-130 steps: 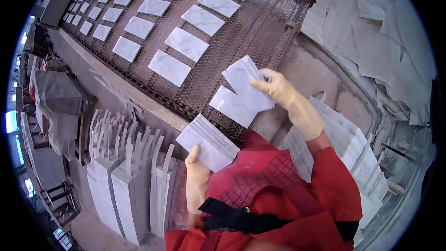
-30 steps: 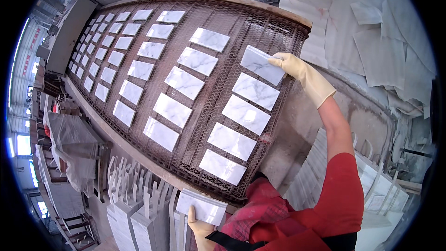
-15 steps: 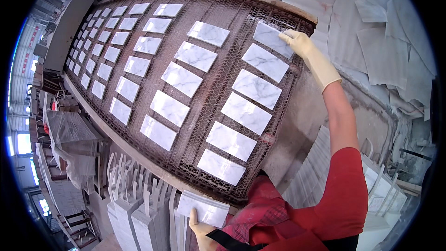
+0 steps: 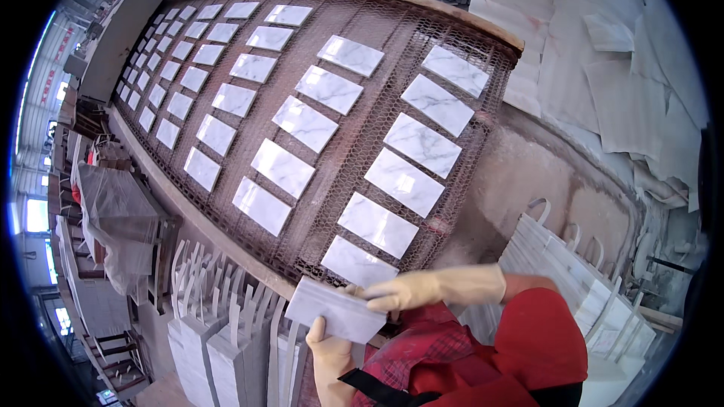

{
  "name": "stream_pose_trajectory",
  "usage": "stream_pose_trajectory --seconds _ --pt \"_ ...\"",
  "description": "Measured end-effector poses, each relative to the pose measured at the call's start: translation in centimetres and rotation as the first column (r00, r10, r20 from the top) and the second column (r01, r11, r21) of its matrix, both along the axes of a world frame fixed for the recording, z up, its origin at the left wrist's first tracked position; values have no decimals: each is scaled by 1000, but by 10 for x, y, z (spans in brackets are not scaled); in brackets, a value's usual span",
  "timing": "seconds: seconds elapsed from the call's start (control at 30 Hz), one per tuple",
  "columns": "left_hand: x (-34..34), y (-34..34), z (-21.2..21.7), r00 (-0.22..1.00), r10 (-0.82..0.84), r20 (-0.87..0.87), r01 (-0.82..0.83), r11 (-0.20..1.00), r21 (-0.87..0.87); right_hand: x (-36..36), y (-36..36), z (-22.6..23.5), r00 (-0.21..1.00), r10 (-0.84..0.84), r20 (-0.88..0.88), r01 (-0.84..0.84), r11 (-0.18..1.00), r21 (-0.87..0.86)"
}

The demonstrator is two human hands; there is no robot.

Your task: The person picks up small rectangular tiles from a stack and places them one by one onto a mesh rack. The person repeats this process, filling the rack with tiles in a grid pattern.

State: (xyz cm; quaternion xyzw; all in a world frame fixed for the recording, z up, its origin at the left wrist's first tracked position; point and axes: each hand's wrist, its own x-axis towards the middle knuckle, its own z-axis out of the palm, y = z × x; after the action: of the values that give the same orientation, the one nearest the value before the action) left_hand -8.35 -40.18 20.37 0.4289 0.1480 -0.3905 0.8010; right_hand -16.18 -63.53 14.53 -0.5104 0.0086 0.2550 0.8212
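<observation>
Down at the bottom centre, my left hand (image 4: 332, 358), in a pale yellow rubber glove, grips a small stack of white marble tiles (image 4: 335, 312), its thumb on the top face. My right hand (image 4: 430, 288), gloved the same way, reaches across from the right with its fingers at the stack's right edge. Motion blurs those fingers, so their hold cannot be made out. Just beyond the stack lies the nearest laid tile (image 4: 358, 260) on the mesh-topped bed (image 4: 320, 203). At the near row's far end rests another tile (image 4: 455, 70), flat and apart from both hands.
Rows of grey-veined tiles (image 4: 305, 122) stretch away over the bed, which has a raised rim (image 4: 226, 245). Grey slabs with upright straps (image 4: 188, 347) stand at lower left. More slabs (image 4: 558, 264) lean at right, below pale sheets (image 4: 618, 98).
My right hand has left the far tile of the near row and come back to the held stack. The stack has tilted and risen slightly; the view has shifted a little.
</observation>
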Motion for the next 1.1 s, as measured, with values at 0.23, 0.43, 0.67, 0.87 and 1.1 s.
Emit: stream_pose_trajectory --seconds 0.23,0.43,0.67,0.87,1.1 --pt "5 -27 20 995 -84 46 86 996 -38 -9 16 57 965 -247 -86 226 953 -200" --pt "-2 19 -71 975 167 -150 -165 986 26 11 -34 75 821 -569 -41 513 767 -385" --pt "-28 76 -44 972 228 -63 -212 958 193 96 -193 50 701 -706 99 590 497 -637" --pt "-63 184 -83 913 408 12 -383 845 374 210 -316 30 584 -629 513 553 -154 -818" --pt "-87 214 -57 963 119 242 -251 719 648 293 -371 16 699 -538 472 404 -247 -881"
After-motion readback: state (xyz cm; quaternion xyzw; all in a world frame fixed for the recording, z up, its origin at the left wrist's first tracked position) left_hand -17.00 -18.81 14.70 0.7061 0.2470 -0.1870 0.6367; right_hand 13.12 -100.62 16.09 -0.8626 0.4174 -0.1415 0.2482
